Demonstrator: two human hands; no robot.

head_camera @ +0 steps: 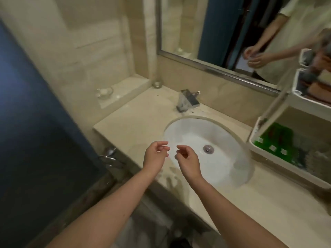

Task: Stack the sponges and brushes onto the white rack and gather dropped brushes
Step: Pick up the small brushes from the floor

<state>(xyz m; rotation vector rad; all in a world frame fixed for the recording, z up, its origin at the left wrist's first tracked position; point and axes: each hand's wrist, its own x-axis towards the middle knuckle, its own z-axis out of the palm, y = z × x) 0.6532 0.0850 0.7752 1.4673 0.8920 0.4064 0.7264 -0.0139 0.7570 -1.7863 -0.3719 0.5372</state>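
**Meanwhile, Both Hands Hung Empty Over the Basin**

Meanwhile the left hand and the right hand hovered side by side above the near-left edge of the white sink, close together but apart. On each hand the fingers were loosely curled inward, neither spread wide nor closed on anything; both hands held nothing. Both bare forearms reached in from the near edge of the view.

The sink was set into a pale stone bench, with a metal drain plug at the bottom of the bowl and a chrome faucet on the far side of it. The white rack stood on the bench at the right, just beside the sink and well apart from the hands. Its lowest tier held green sponges with small white labels, and further right some grey items too blurred to name. An upper tier carried a stack of orange, cream and grey pieces, probably sponges, though the blur left that unsure. No brush could be told apart anywhere.

Along the far wall hung a framed mirror, which reflected the person's arms and hands. A small glass dish sat on a raised ledge at the far left, and another little glass rested in the far corner of the bench.
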